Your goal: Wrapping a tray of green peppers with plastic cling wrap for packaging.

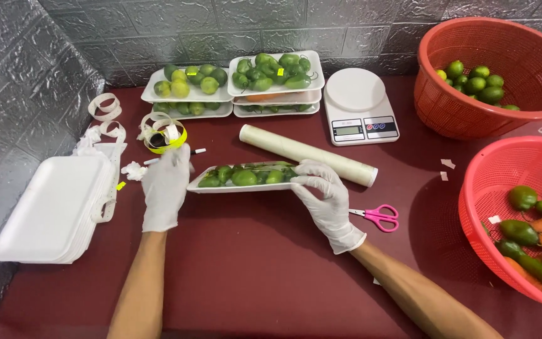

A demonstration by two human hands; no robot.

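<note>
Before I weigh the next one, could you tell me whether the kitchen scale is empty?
Empty: the round white platform of the scale carries nothing.
</note>
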